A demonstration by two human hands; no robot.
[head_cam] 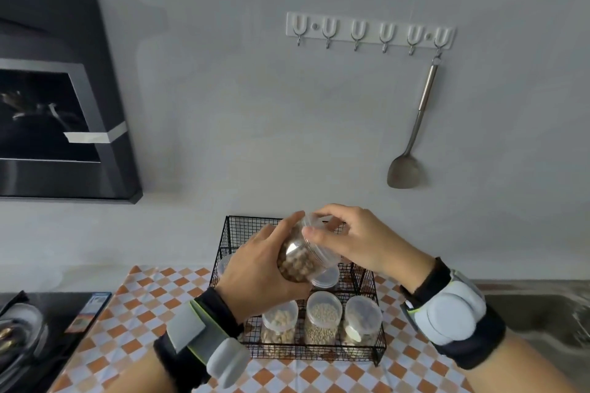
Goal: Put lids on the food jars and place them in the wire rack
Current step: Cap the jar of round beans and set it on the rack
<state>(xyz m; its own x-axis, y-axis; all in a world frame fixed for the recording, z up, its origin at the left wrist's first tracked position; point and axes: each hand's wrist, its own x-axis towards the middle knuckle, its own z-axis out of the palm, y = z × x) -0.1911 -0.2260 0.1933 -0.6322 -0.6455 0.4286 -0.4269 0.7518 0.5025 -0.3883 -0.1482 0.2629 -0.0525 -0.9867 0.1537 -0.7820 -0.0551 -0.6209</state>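
My left hand (258, 268) grips a clear jar of brown nuts (301, 260), held tilted above the black wire rack (380, 351). My right hand (357, 239) pinches the clear lid (316, 222) at the jar's mouth. In the rack's front row stand three lidded jars: one with pale chunks (279, 319), one with small grains (322, 313) and one with pale pieces (362, 317). Behind them another lidded jar (325, 277) shows under the held jar, and a further one (223, 265) is half hidden by my left hand.
The rack sits on an orange-and-white checked cloth (143, 303). A black cooktop (57, 322) with a pan lies at the left, a sink (542, 313) at the right. A metal spatula (412, 137) hangs from a hook rail on the wall; a black range hood (64, 105) is upper left.
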